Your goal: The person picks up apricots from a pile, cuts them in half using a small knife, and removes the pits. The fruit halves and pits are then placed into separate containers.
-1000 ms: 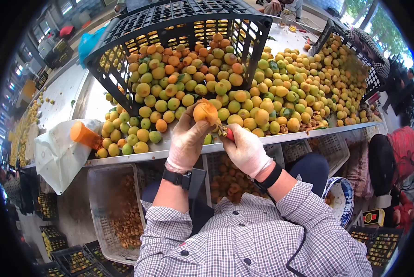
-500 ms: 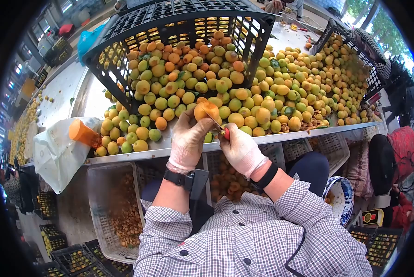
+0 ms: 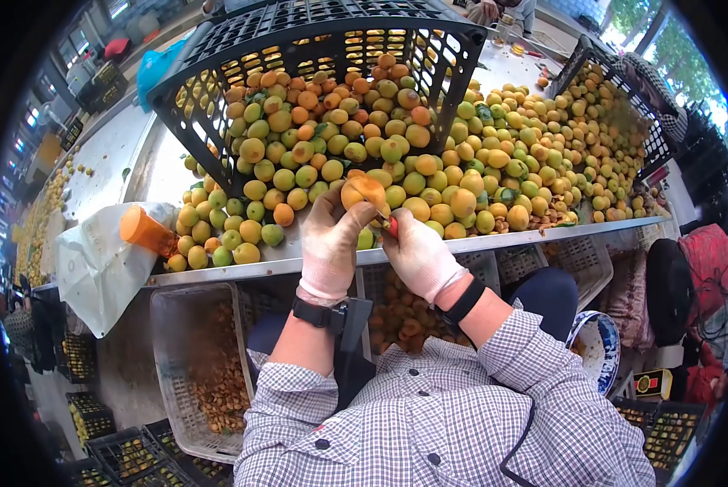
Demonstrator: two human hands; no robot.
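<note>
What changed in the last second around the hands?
The gloved right hand, gripping the small red-handled knife, edged up and left, closer to the round orange apricot. The gloved left hand kept its grip on that apricot, barely shifting. Nothing was let go. The tilted black plastic crate and fruit pile stayed put.

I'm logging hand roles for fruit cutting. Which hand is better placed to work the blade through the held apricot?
Right, most likely. The right hand grips the red-handled knife, its tip at the apricot, while the left hand is busy holding that fruit.
</note>
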